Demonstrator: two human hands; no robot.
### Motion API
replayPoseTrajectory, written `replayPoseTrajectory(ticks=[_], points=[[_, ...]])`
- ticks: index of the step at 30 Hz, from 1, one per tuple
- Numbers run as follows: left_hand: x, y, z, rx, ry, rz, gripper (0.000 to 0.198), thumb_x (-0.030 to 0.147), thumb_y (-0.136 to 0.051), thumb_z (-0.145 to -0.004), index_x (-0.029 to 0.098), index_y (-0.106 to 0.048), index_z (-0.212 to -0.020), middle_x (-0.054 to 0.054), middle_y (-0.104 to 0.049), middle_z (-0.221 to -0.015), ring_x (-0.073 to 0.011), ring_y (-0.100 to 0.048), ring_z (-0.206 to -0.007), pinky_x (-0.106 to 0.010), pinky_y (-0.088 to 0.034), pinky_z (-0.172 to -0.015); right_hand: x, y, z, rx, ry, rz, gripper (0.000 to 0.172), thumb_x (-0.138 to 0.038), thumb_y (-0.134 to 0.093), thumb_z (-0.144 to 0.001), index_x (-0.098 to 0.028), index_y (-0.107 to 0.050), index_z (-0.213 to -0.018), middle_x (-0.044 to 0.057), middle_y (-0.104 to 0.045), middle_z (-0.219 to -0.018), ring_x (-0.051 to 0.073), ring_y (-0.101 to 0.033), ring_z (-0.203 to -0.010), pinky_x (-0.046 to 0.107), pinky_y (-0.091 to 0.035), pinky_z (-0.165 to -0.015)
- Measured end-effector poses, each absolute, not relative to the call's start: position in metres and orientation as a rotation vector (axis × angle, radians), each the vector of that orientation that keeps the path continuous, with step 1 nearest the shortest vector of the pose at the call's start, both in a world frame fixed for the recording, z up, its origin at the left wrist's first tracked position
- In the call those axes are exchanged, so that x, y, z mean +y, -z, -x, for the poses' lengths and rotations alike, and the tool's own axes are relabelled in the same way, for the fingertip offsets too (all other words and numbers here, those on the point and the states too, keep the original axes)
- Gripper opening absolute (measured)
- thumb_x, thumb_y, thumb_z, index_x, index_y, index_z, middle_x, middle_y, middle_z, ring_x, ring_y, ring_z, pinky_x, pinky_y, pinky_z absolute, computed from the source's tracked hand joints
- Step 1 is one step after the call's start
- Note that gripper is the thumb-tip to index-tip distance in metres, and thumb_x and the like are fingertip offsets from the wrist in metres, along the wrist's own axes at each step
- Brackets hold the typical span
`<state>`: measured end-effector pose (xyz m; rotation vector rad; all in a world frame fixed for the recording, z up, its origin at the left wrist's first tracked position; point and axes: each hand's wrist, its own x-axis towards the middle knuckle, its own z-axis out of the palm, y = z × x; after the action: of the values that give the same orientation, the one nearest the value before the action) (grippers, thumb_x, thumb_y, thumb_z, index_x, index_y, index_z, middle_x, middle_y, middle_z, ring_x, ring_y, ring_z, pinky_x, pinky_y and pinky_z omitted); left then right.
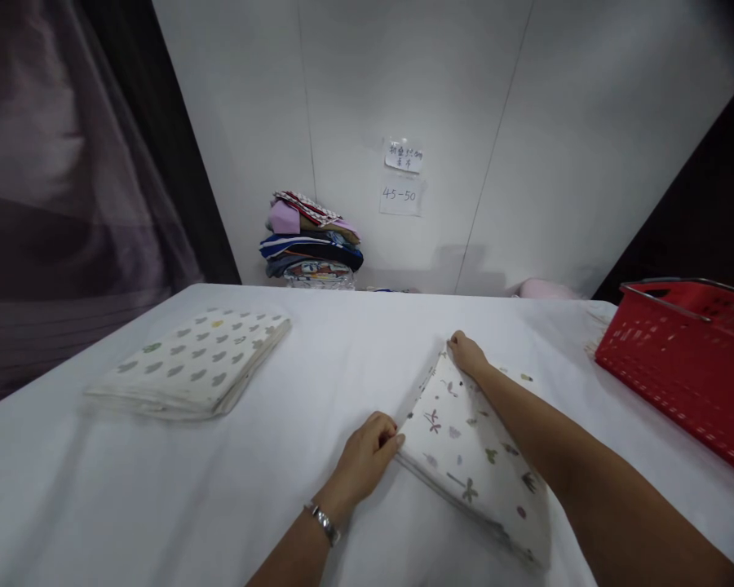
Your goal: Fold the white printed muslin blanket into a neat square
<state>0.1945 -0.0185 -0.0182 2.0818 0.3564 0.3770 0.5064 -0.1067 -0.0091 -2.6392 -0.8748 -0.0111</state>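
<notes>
A folded white cloth with small plant prints (458, 432) lies at an angle on the white table, right of the middle. My left hand (370, 452), with a silver bracelet at the wrist, pinches its near left corner. Farther back, my right hand (466, 355) grips the far corner of the same cloth, and my right forearm passes over its right side. A second folded cloth, white with grey cloud-like shapes (199, 359), rests flat on the left part of the table, apart from both hands.
A red plastic basket (685, 359) with metal handles stands at the table's right edge. Behind the white table (342, 350) is a stack of folded fabrics (311, 244). Two paper signs (402, 196) hang on the wall. A dark curtain hangs at the left.
</notes>
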Motion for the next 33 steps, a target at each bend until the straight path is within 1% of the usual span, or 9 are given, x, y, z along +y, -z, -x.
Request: replayPoseTrajectory(ticks=[2, 4, 7, 9, 13, 15, 19, 21, 33], points=[[-0.018, 0.02, -0.195, 0.357, -0.385, -2.085, 0.023, 0.038, -0.045, -0.083, 0.02, -0.047, -0.07, 0.001, -0.053, -0.079, -0.0121, -0.045, -0.067, -0.025, -0.036, -0.062, -0.107, 0.006, -0.502, -0.896, 0.031, 2.643, 0.025, -0.028, -0.037, -0.09, -0.016, -0.052, -0.107, 0.012, -0.065, -0.092, 0.023, -0.059, -0.083, 0.03, -0.038, -0.07], [-0.018, 0.02, -0.195, 0.356, -0.386, -2.086, 0.023, 0.038, -0.046, -0.083, 0.019, -0.047, -0.071, 0.001, -0.053, -0.079, -0.0118, -0.045, -0.067, -0.025, -0.036, -0.063, -0.11, 0.002, -0.496, -0.923, 0.065, 2.634, 0.03, -0.025, -0.038, -0.089, -0.015, -0.049, -0.116, 0.013, -0.063, -0.105, 0.024, -0.056, -0.096, 0.033, -0.038, -0.079], [-0.018, 0.02, -0.195, 0.355, -0.388, -2.08, 0.022, 0.038, -0.046, -0.083, 0.019, -0.048, -0.071, 0.002, -0.052, -0.079, -0.0116, -0.045, -0.067, -0.025, -0.036, -0.063, -0.119, -0.003, -0.481, -1.018, 0.172, 2.569, 0.039, -0.021, -0.04, -0.087, -0.014, -0.044, -0.125, 0.013, -0.054, -0.123, 0.023, -0.047, -0.114, 0.035, -0.032, -0.094], [-0.018, 0.02, -0.195, 0.354, -0.386, -2.083, 0.022, 0.038, -0.046, -0.083, 0.019, -0.048, -0.071, 0.002, -0.052, -0.079, -0.0116, -0.045, -0.068, -0.025, -0.036, -0.063, -0.126, -0.004, -0.467, -1.096, 0.235, 2.509, 0.04, -0.022, -0.04, -0.086, -0.014, -0.044, -0.125, 0.012, -0.051, -0.126, 0.022, -0.044, -0.117, 0.034, -0.029, -0.099], [-0.018, 0.02, -0.195, 0.352, -0.367, -2.104, 0.022, 0.038, -0.045, -0.084, 0.02, -0.047, -0.073, 0.002, -0.052, -0.079, -0.0117, -0.046, -0.068, -0.025, -0.035, -0.063, -0.133, -0.002, -0.44, -1.211, 0.16, 2.516, 0.036, -0.034, -0.038, -0.088, -0.016, -0.05, -0.116, 0.011, -0.055, -0.12, 0.023, -0.044, -0.116, 0.034, -0.03, -0.097], [-0.018, 0.02, -0.195, 0.35, -0.365, -2.116, 0.022, 0.038, -0.045, -0.084, 0.02, -0.047, -0.073, 0.002, -0.052, -0.078, -0.0117, -0.045, -0.069, -0.025, -0.035, -0.064, -0.13, 0.003, -0.433, -1.232, 0.049, 2.589, 0.04, -0.04, -0.036, -0.09, -0.016, -0.051, -0.117, 0.013, -0.052, -0.125, 0.025, -0.038, -0.122, 0.036, -0.028, -0.099], [-0.018, 0.019, -0.196, 0.367, -0.374, -2.137, 0.022, 0.037, -0.044, -0.084, 0.019, -0.047, -0.072, 0.002, -0.051, -0.077, -0.0119, -0.045, -0.069, -0.025, -0.034, -0.064, -0.12, 0.016, -0.431, -1.207, -0.031, 2.705, 0.055, -0.045, -0.026, -0.093, -0.013, -0.034, -0.137, 0.012, -0.026, -0.147, 0.025, -0.019, -0.135, 0.041, -0.015, -0.107], [-0.018, 0.018, -0.197, 0.372, -0.366, -2.142, 0.022, 0.036, -0.043, -0.084, 0.019, -0.047, -0.071, 0.002, -0.05, -0.076, -0.0118, -0.045, -0.069, -0.025, -0.034, -0.064, -0.118, 0.019, -0.432, -1.21, -0.03, 2.725, 0.057, -0.046, -0.023, -0.093, -0.013, -0.029, -0.14, 0.011, -0.021, -0.149, 0.025, -0.014, -0.136, 0.041, -0.011, -0.108], [-0.016, 0.022, -0.2, 0.343, -0.395, -2.174, 0.025, 0.039, -0.043, -0.084, 0.019, -0.048, -0.07, 0.002, -0.051, -0.073, -0.0123, -0.047, -0.067, -0.025, -0.035, -0.063, -0.11, 0.007, -0.397, -1.184, -0.108, 2.713, 0.061, -0.048, -0.022, -0.092, -0.01, -0.028, -0.14, 0.014, -0.018, -0.149, 0.025, -0.012, -0.137, 0.043, -0.011, -0.108]])
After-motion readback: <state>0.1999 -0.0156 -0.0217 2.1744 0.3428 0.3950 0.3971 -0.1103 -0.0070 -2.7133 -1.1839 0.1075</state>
